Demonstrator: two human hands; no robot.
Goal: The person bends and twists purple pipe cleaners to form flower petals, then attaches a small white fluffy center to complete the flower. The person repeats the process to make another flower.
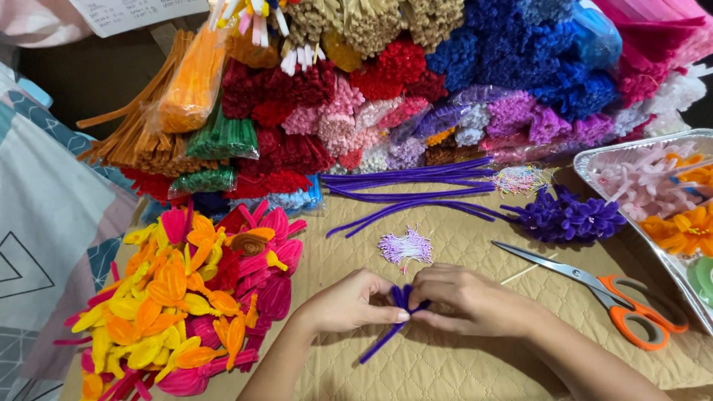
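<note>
My left hand (347,303) and my right hand (464,298) meet over a tan quilted mat (445,364), both pinching one purple pipe cleaner (394,323) that is bent into small loops between the fingertips. Its loose end trails down and to the left across the mat. Just beyond my hands lies a small tuft of pale lilac stamens (405,247). Several long purple pipe cleaners (416,189) lie further back, beside a pile of finished purple flowers (568,215).
Orange-handled scissors (616,297) lie to the right of my hands. A heap of yellow, orange and pink petals (193,297) fills the left. Bundles of coloured pipe cleaners (386,82) are stacked at the back. A foil tray (594,160) with pink and orange flowers stands at right.
</note>
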